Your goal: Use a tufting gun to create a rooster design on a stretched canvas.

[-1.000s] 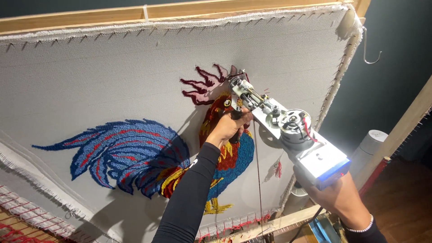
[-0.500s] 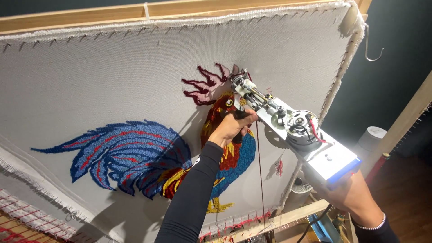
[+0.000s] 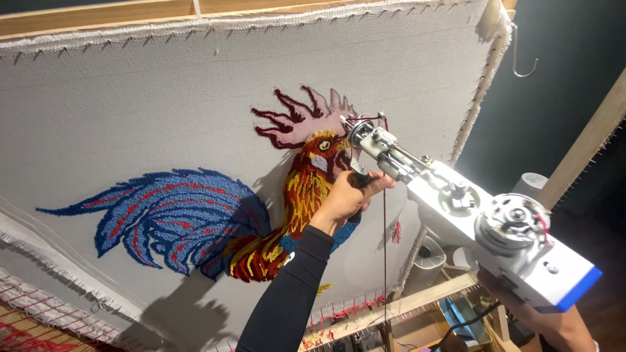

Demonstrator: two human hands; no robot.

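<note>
Up front, the tufting gun's [image 3: 456, 215] black front handle [image 3: 359, 178] is gripped tight by the left hand [image 3: 345, 199], while its rear is held from below by the right hand [image 3: 554, 322]. Its needle tip is pressed against the stretched grey cloth [image 3: 130, 111], beside the tufted rooster's [image 3: 274, 208] head, within a wooden frame [image 3: 417, 303].

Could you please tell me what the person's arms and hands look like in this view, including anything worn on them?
The left arm wears a snug black long sleeve ending at the wrist; the left hand is bare, with no glove or ring visible. The right hand is bare too and mostly hidden, with a thin pale band at its wrist.
</note>
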